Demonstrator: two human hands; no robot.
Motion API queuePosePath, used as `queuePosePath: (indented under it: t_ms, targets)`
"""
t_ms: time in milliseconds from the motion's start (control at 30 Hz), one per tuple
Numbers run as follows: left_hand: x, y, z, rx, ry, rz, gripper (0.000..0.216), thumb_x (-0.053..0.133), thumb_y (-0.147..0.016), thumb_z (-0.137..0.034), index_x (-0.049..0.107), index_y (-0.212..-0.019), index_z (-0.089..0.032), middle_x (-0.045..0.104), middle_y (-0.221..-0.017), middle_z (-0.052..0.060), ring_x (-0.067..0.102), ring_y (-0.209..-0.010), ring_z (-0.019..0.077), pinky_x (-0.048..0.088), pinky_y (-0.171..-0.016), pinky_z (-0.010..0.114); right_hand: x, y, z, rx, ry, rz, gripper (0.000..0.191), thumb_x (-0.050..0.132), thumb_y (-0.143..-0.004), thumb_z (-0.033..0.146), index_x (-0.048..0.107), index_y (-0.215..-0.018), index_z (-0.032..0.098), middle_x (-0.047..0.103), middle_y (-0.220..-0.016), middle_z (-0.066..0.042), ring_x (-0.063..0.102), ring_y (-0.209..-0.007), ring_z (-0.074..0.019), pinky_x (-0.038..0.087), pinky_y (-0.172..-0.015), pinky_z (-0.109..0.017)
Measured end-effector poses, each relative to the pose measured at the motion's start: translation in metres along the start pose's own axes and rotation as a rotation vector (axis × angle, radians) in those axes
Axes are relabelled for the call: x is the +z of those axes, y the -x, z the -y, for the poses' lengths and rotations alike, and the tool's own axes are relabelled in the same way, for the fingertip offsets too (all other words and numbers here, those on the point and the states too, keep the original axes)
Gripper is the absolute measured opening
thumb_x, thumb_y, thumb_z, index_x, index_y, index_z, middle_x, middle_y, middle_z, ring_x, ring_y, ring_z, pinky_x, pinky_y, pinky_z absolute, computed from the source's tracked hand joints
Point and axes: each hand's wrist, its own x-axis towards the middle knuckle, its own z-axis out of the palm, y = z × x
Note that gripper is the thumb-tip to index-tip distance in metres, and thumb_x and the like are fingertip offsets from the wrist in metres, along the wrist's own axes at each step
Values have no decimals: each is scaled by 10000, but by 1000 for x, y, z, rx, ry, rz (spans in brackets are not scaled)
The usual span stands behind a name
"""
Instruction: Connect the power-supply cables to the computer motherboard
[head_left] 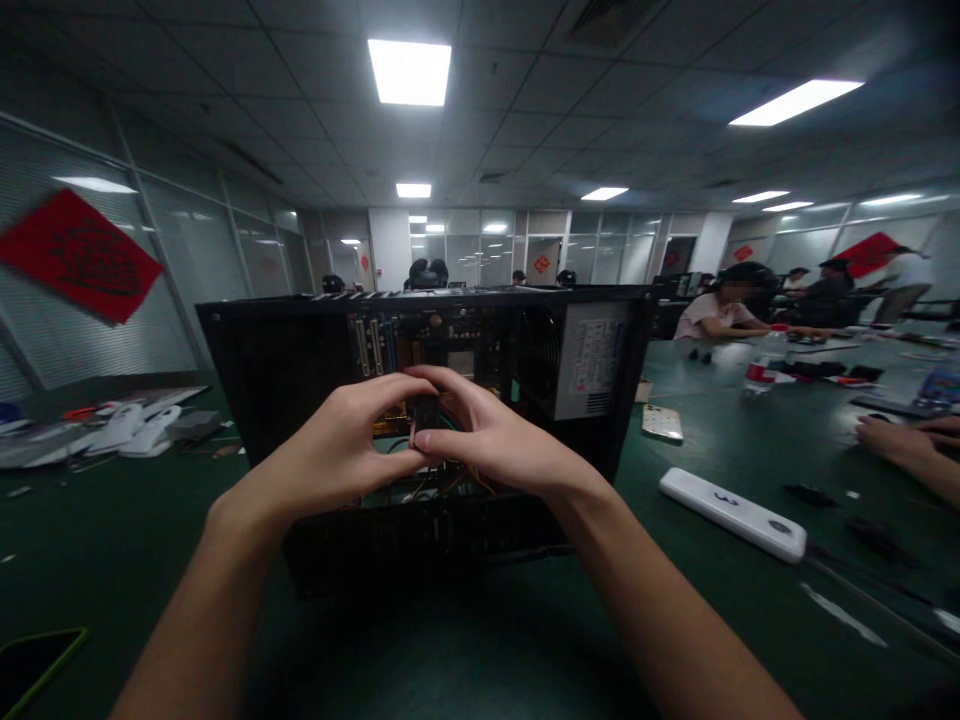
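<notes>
In front of me an open black computer case (420,540) stands on the green table. Inside, a motherboard (480,335) with several slots faces me, and a labelled power supply (592,360) sits at the upper right. My left hand (341,430) and my right hand (491,430) meet before the board, fingertips together around a small dark piece (427,412). Fingers cover much of that piece, so its kind is unclear. Both hands are closed in a pinch. Yellow, green and dark wires (476,480) hang just below them in the case.
A white power strip (731,515) and a phone (662,423) lie on the right. Beyond them stand a bottle (761,362) and another person's hands (911,450). White parts (139,430) are piled at left. A green-edged phone (41,665) lies near front left.
</notes>
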Motion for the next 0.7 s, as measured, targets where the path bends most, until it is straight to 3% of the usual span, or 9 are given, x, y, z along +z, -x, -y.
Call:
queuePosePath:
  t_ms: [500, 700]
  targets:
    - [-2, 1, 1, -13, 18, 38, 525, 698, -822, -399, 598, -1304, -216, 653, -1294, 91, 621, -1180, 275, 514, -1014, 396, 0, -1, -6, 17, -25, 58, 712, 694, -829, 243, 375, -1463, 182, 421, -1521, -104, 343, -1437, -230, 245, -1214, -405]
    - [-1, -1, -1, 25, 8, 19, 473, 687, -828, -348, 610, -1268, -193, 661, -1274, 92, 632, -1155, 259, 520, -994, 365, -3, 0, 0, 8, -30, 76, 695, 690, -834, 244, 390, -1459, 203, 434, -1510, -104, 384, -1414, -234, 275, -1199, -411]
